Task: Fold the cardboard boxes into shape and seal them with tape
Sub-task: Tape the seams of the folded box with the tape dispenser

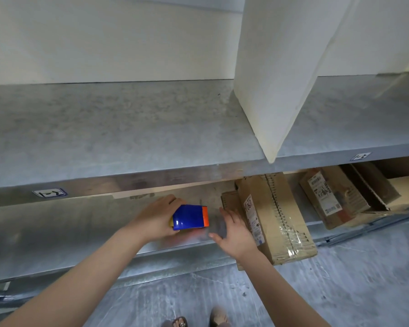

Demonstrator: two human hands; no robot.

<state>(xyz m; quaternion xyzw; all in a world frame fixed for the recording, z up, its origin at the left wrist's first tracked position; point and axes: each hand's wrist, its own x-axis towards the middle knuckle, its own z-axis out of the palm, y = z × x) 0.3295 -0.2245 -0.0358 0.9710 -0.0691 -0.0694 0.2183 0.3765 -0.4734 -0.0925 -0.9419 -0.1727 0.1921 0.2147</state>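
Fetching tape looks like the step in hand: the left hand [156,217] grips the blue tape dispenser [189,217] at the lower shelf [57,232], the right hand [235,234] hovers open-fingered at its 3 o'clock, and next a flat cardboard bundle [276,218], farther toward 3 o'clock, probably needs pulling out.

Your left hand [156,215] grips a blue tape dispenser [189,217] (orange at one end) over the lower shelf [57,232]. Just right of it, a plastic-wrapped bundle of flattened brown cardboard boxes [279,220] lies tilted, jutting past the shelf's front edge.

Grey metal shelf [128,128] bears small edge labels [49,192] above concrete floor [340,291].
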